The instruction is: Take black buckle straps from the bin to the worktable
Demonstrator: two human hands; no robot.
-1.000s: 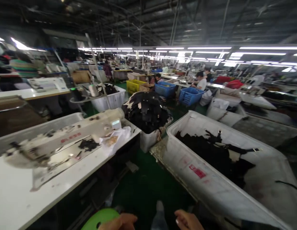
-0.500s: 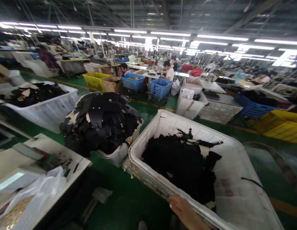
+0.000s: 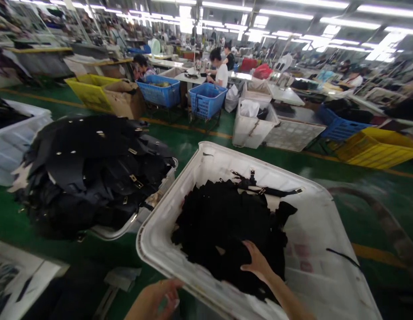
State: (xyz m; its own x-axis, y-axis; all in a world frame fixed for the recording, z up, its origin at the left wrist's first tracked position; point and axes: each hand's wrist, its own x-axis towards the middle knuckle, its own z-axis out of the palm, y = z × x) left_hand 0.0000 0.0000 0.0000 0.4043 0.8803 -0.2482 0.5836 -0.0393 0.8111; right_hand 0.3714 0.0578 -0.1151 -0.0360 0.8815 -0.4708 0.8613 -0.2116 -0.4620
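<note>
The right hand (image 3: 256, 260), half open, lies fingers-down on black leather pieces (image 3: 226, 235) in a white plastic bin (image 3: 166, 261) at 12 o'clock, apparently gripping nothing; in the earlier view it sat on the bin's rim. The left hand (image 3: 154, 300), open and empty, has come into view at 7 o'clock, just off the rim. A buckled strap (image 3: 269, 191) lies at the pile's far side. A heap of black leather (image 3: 89, 173) sits at 10 o'clock, with blue crates (image 3: 206, 101) farther off.

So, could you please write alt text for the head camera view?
A person's right hand rests on a heap of black leather pieces in a white plastic bin, the left hand near its rim. Another bin overflows with buckled black straps.
</note>
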